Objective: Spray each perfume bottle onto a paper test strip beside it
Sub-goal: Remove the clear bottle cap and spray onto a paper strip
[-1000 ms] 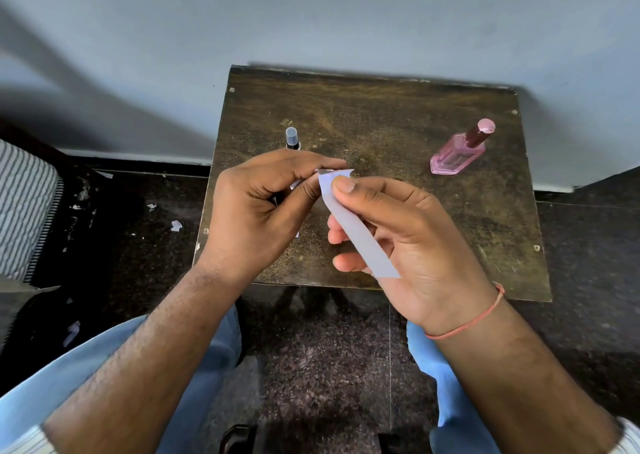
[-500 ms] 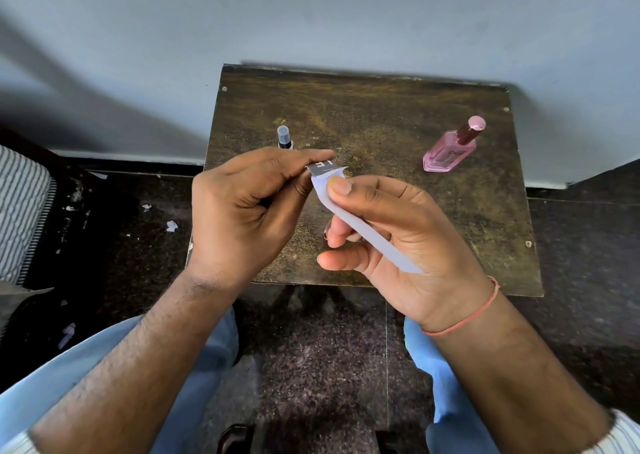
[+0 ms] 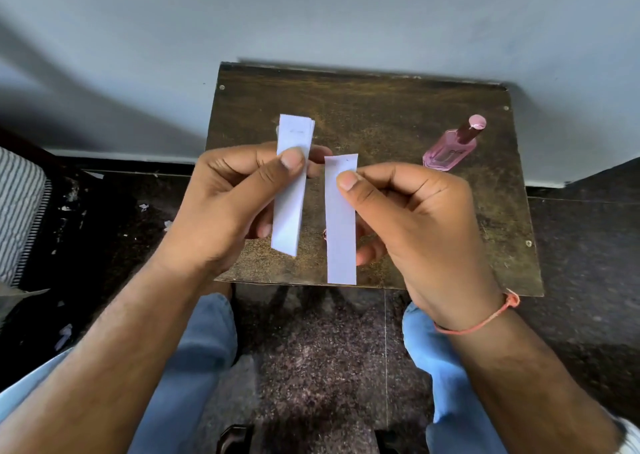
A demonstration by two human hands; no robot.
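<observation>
1. Nearest me, the right hand (image 3: 415, 225) pinches one strip (image 3: 341, 225) between thumb and forefinger near its top end. The strip hangs upright, its lower end reaching down to the table's near edge.

2. Just left of it, the left hand (image 3: 228, 207) pinches a stack (image 3: 292, 183) of strips under the thumb, also upright and held a little higher. I count several layered edges at the top, though I cannot tell how many sheets there are.

3. What has changed: half a second ago both hands worked together on one folded bundle of paper, thumbs nearly touching. Now the hands are apart with a clear gap between the two papers, so I judge a single strip has been peeled off the stack.

4. That means one strip is ready to be laid down by a bottle; nothing has been sprayed yet, as far as I can see.

5. Beyond the right hand, further right, the pink bottle (image 3: 452, 147) stands on the table (image 3: 398, 114), capped and untouched.

6. The small dark bottle seen a moment ago behind the left hand is now hidden by the stack.
</observation>
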